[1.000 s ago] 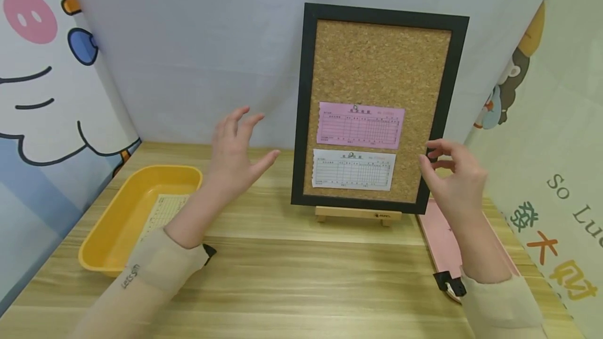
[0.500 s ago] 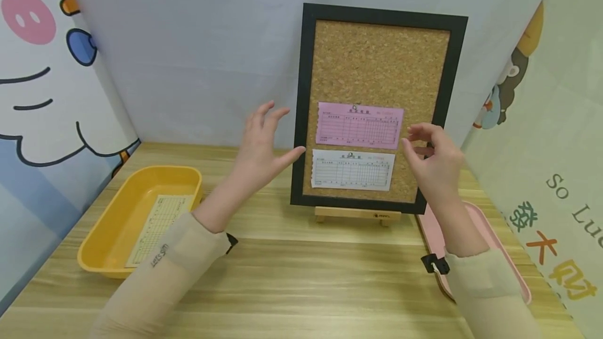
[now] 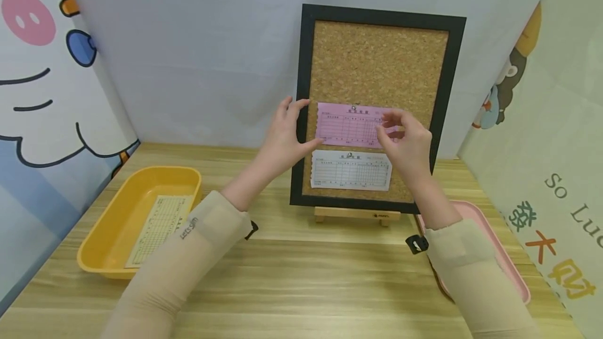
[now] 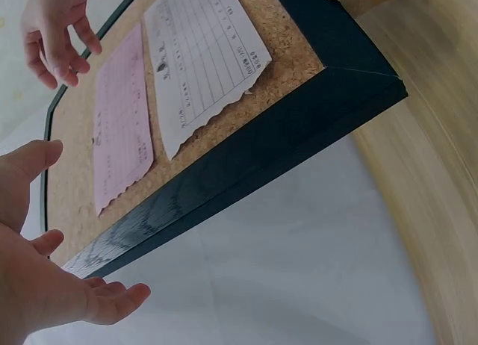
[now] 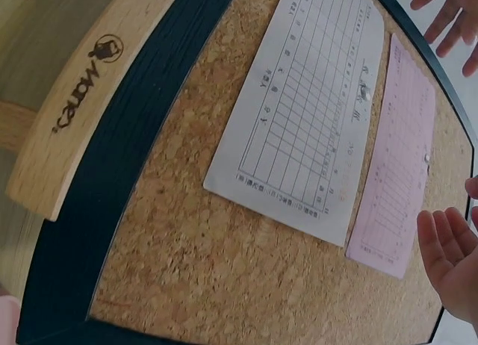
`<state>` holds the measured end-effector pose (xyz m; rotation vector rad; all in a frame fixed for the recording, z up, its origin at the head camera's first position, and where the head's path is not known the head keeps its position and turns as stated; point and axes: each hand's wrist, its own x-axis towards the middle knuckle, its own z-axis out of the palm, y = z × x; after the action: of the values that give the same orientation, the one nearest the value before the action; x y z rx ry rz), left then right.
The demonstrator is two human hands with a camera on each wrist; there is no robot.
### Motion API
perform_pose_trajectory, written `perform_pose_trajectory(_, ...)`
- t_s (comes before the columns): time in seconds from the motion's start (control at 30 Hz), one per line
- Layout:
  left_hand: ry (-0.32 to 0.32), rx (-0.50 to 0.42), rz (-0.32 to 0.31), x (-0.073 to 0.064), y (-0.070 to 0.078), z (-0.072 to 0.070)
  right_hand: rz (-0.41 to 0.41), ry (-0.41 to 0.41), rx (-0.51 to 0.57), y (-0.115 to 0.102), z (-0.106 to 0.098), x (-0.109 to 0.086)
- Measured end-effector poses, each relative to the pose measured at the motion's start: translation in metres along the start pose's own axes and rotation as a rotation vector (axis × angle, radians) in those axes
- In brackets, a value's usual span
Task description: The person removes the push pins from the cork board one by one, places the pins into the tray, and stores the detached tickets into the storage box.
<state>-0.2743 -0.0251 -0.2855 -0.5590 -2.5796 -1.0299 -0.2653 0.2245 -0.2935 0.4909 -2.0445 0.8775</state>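
Observation:
A cork board [image 3: 377, 61] in a black frame stands on a small wooden easel. A pink receipt slip [image 3: 346, 127] is fixed on it by a pushpin [image 3: 354, 108] at its top edge. Below hangs a white receipt slip [image 3: 348, 171], with another pushpin [image 3: 349, 155]. My left hand [image 3: 289, 135], fingers spread, is at the board's left edge beside the pink slip. In front of the pink slip's right end is my right hand [image 3: 407, 143], its fingers bent and nothing visible between them. The right wrist view shows its fingers [image 5: 448, 244] near that slip; contact cannot be told.
A yellow tray [image 3: 96, 224] with a pale yellow slip [image 3: 160, 226] inside stands on the wooden table [image 3: 301, 286] at left. A pink tray [image 3: 506, 260] lies at right, partly under my right forearm. A grey-white cloth [image 3: 198, 56] hangs behind.
Both hands have moved inward toward the pink slip: the left hand to the right, the right hand to the left. The slips and board have stayed in place.

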Motion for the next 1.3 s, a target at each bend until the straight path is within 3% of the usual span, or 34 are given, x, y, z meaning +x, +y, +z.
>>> perform_pose_trajectory(0.2, 0.005, -0.018, -0.039, 0.014, -0.002, 0.011, 0.002, -0.034, -0.042, 0.000, 0.015, 0.007)
perform_pose_trajectory(0.53, 0.056, -0.030, -0.039, 0.028, -0.005, 0.021, 0.029, -0.054, -0.105, 0.004, 0.032, 0.016)
perform_pose_trajectory(1.3, 0.121, -0.056, -0.016, 0.034, -0.007, 0.032, 0.087, 0.054, -0.215, 0.004, 0.053, 0.019)
